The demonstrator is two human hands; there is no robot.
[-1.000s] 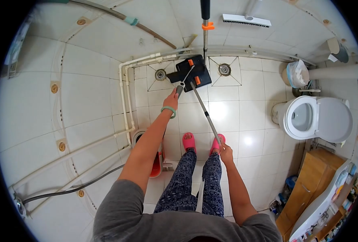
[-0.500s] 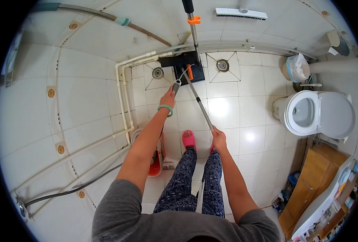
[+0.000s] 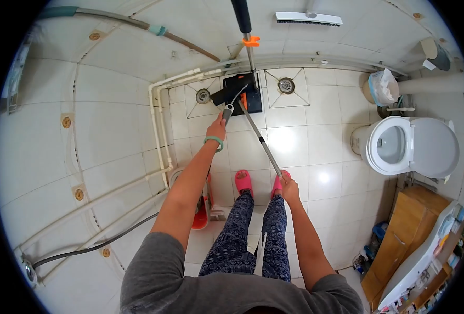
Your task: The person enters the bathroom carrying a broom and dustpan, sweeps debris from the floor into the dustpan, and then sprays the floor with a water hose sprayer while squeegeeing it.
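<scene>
My left hand (image 3: pixel 217 127), a green band on its wrist, is wrapped round the short grey handle (image 3: pixel 227 113) of a tool whose thin curved wire reaches over the dustpan. In my right hand (image 3: pixel 288 188) is the end of a long grey pole (image 3: pixel 264 142). This pole slants up to the dark broom head (image 3: pixel 224 95), which lies against the black dustpan (image 3: pixel 252 99). The dustpan has orange parts and rests on the floor by the far wall. Its upright handle (image 3: pixel 241 15) carries an orange clip (image 3: pixel 251 41).
Floor drains (image 3: pixel 203 96) (image 3: pixel 286 85) flank the dustpan. A toilet (image 3: pixel 391 145) and a lined bin (image 3: pixel 382 88) stand at right, above a wooden cabinet (image 3: pixel 407 225). Pipes (image 3: pixel 156 120) and a red bucket (image 3: pixel 200 217) are at left. A white brush (image 3: pixel 309 19) is at the far wall.
My right hand has lowered toward my body with the pole. The broom head has tilted and shifted down over the dustpan. My left hand has barely moved since half a second ago.
</scene>
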